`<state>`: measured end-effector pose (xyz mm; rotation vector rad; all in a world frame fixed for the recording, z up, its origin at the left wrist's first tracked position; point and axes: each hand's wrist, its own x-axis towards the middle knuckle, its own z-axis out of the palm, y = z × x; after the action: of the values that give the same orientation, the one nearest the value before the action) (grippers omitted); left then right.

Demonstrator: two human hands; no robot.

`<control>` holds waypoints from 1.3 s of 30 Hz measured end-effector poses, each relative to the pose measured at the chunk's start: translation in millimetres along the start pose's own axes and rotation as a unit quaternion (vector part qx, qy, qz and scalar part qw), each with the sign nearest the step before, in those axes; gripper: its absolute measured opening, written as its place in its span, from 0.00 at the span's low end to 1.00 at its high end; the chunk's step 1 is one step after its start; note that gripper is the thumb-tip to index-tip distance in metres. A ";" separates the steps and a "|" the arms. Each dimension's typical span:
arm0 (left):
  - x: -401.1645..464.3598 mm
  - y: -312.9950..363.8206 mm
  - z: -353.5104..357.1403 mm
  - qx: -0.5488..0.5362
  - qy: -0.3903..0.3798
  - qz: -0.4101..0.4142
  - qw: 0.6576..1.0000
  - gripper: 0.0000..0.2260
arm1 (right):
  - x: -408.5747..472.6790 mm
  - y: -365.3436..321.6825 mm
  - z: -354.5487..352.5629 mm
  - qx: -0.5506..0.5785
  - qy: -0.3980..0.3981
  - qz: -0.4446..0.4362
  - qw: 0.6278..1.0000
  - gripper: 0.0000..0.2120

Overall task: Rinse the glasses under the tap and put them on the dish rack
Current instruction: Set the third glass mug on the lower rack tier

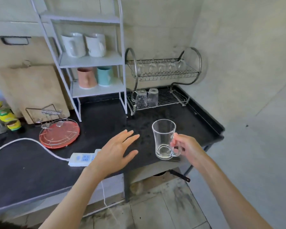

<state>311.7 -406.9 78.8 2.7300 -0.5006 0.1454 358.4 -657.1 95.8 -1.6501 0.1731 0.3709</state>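
Note:
My right hand [186,146] grips the handle of a clear glass mug [163,138], held upright above the front of the black counter [106,116]. My left hand [117,149] hovers beside it to the left, fingers spread and holding nothing. A two-tier metal dish rack [163,76] stands at the back right. Two clear glasses [146,98] sit upside down at the left end of its lower tier. Several stemmed glasses hang along its upper tier [162,66]. No tap is in view.
A white shelf unit [92,61] with mugs and cups stands left of the rack. A red round tray [59,134] with a wire holder, a white power strip [82,158] and its cord, wooden cutting boards [31,90] and jars [7,116] lie to the left.

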 end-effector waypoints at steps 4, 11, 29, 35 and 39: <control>80.0 -9.1 16.7 -0.004 -0.023 0.011 1.000 0.30 | 66.1 -15.3 -29.5 0.003 0.043 0.014 0.999 0.18; 175.4 -34.6 57.8 0.034 -0.091 -0.032 0.995 0.26 | 168.5 -23.3 -78.2 0.088 0.058 0.047 0.993 0.18; 320.0 -76.6 119.8 0.067 -0.153 -0.384 0.908 0.32 | 415.2 -58.5 -125.8 0.145 -0.047 0.071 0.986 0.13; 323.4 -86.1 127.6 0.040 -0.167 -0.404 0.898 0.32 | 440.5 -52.2 -116.2 0.029 -0.070 0.048 0.996 0.12; 321.8 -87.7 130.2 0.049 -0.163 -0.403 0.899 0.31 | 449.0 -59.8 -115.4 -0.136 -0.065 -0.049 0.987 0.12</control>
<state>647.9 -482.4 -18.6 2.8193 0.5969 -0.5158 813.6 -717.0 7.8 -1.8879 -0.0587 0.4405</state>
